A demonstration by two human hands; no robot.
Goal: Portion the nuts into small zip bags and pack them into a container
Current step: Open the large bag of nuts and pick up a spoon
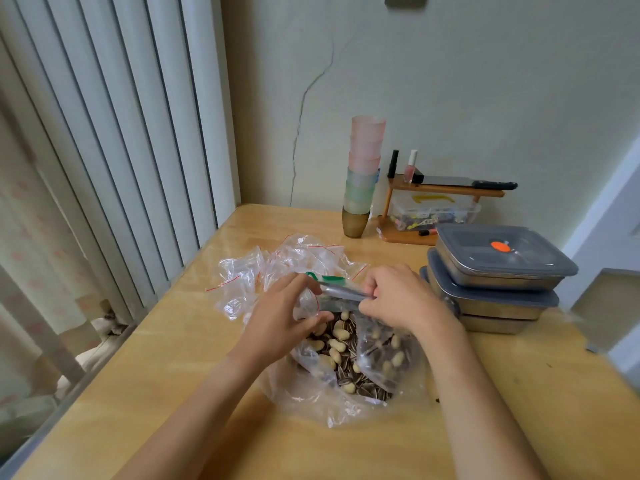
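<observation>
Wooden table [145, 358], nuts [341, 355], 2 hands

nuts [341, 355] in bag [311, 393] on table [173, 393], containers [498, 271] right, cups [362, 174] behind

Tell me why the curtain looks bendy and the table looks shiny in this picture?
In the head view, the wide-angle lens bows the curtain near the left edge; the wooden table shows pale glare toward its far edge; the small bag between the left hand and right hand looks motion-blurred.
</observation>
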